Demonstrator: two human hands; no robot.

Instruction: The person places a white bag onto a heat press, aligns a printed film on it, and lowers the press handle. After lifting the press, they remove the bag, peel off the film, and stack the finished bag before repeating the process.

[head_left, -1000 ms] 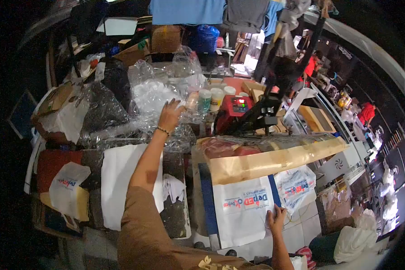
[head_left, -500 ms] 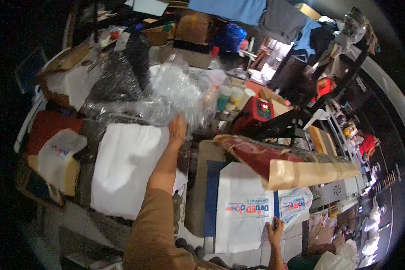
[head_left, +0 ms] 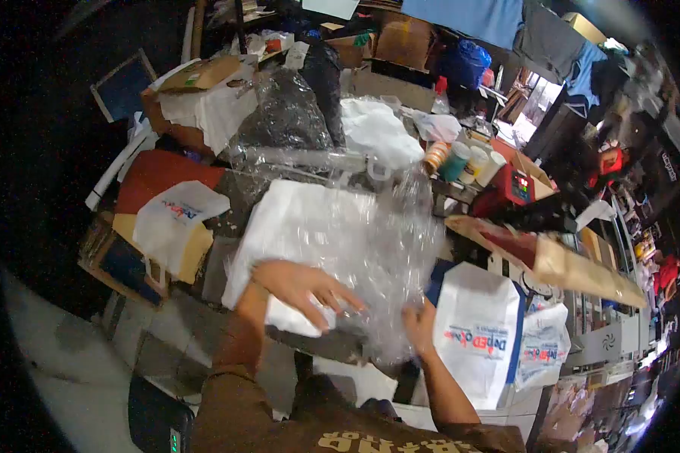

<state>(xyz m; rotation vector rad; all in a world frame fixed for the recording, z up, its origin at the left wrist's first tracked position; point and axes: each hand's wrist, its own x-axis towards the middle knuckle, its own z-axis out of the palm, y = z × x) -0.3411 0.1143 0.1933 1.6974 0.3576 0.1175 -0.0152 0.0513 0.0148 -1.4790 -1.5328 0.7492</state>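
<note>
A sheet of clear plastic film point(head_left: 402, 253) hangs crumpled over the right side of a white stack of fabric point(head_left: 310, 219) on the table. My left hand point(head_left: 302, 291) lies across the stack's near part, fingers spread, with the fingertips at the film's left edge. Closed on the film's near right edge is my right hand point(head_left: 419, 325), slightly blurred. Just right of that hand, a white printed bag point(head_left: 476, 340) rests on a flat blue-edged board. A second printed bag point(head_left: 542, 343) lies beyond it.
At the left, another printed bag point(head_left: 177, 215) lies on a red and yellow piece. Black plastic point(head_left: 287, 113) and a cardboard box point(head_left: 193, 98) sit behind. Several ink tubs point(head_left: 476, 162) stand near a red device point(head_left: 510, 189) with a lit display. A brown-covered press arm point(head_left: 574, 264) juts out at right.
The clear film has come from the back down over the white stack. My left hand has drawn back toward me. My right hand has left the printed bag and closed on the film.
</note>
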